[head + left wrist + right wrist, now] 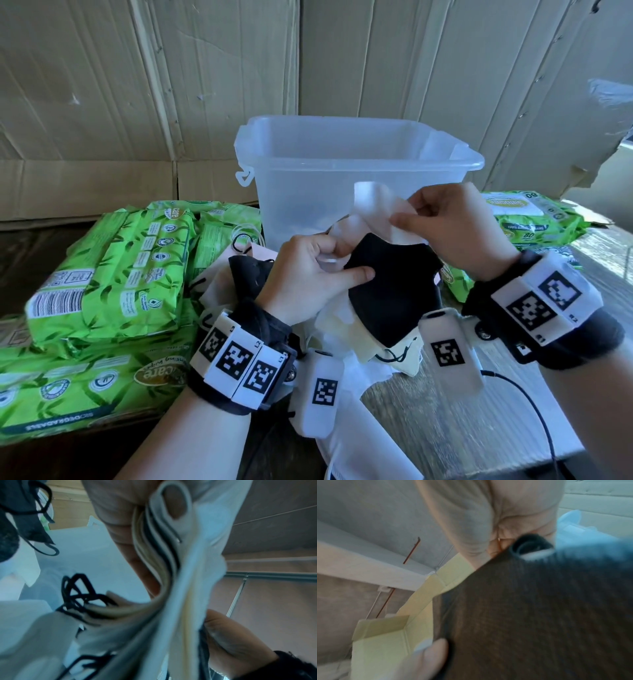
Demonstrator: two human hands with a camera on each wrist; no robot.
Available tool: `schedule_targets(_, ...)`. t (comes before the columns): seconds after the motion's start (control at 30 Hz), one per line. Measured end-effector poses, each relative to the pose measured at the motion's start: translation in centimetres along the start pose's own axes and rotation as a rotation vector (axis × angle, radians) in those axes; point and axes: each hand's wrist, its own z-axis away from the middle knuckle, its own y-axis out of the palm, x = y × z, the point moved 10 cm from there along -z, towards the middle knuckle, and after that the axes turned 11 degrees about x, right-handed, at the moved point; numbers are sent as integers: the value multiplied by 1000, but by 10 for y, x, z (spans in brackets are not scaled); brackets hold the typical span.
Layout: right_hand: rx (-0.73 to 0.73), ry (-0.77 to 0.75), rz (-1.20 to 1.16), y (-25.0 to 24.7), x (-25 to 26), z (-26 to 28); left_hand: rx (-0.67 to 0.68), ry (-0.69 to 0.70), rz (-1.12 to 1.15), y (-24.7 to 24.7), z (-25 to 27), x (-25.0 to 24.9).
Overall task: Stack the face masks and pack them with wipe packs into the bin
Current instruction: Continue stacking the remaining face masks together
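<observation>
A clear plastic bin (342, 164) stands at the back of the table. In front of it my left hand (315, 270) grips a stack of face masks (394, 294), a black one on top with white and cream ones under it. In the left wrist view the layered edges of the mask stack (164, 563) run between thumb and fingers. My right hand (442, 226) pinches a white mask (376, 209) at the stack's far end. The right wrist view is blurred, with the black mask (539, 615) and a cream mask (388, 635) close up.
Green wipe packs (113, 274) are piled at the left, and more wipe packs (531, 219) lie at the right beside the bin. Loose masks (239, 270) lie left of my hands, and white ones (370, 428) hang near the table's front edge. Cardboard sheets (171, 85) line the back.
</observation>
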Motion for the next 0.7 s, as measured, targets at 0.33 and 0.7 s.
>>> schedule_targets(0.33, -424, 4, -197, -65, -29, 6, -160, -113, 64, -25, -2, 24)
schedule_targets(0.7, 392, -146, -203, 14, 15, 20, -140, 61, 13, -25, -3, 5)
